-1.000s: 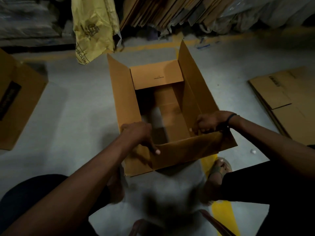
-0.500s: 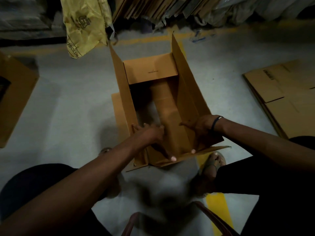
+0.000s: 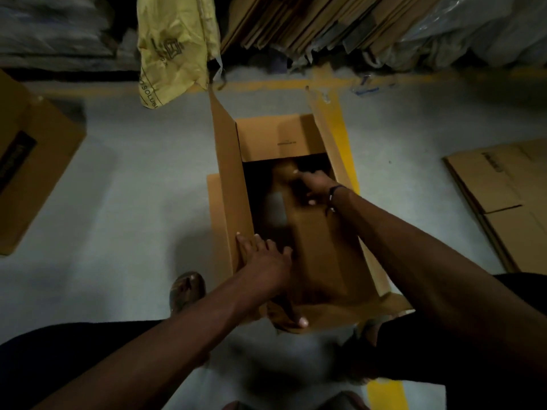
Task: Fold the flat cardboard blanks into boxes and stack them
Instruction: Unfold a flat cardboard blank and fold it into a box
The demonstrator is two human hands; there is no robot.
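Far left: we see a made-up cardboard box [image 3: 28, 161] standing on the grey floor [image 3: 133, 208], partly out of frame.
Upper left: a yellow printed bag [image 3: 173, 47] hangs down near the open box's far-left flap.
Our left hand [image 3: 268, 263]: the fingers lie straight on the near end of the left wall, at its top edge, with the thumb reaching down to the near flap; it presses rather than clasps.
Open box [image 3: 233, 184]: it stands on the floor right in front of us, its flaps up and its inside dark.
Our right hand [image 3: 315, 184]: it reaches deep inside, toward the far end, fingers stretched out onto the bottom flaps; blur hides whether it has hold of anything.
Top: flat cardboard sheets [image 3: 296, 22] lean in a row.
Far right: a stack of flat blanks [image 3: 503, 199] lies on the floor, well apart from the open box.
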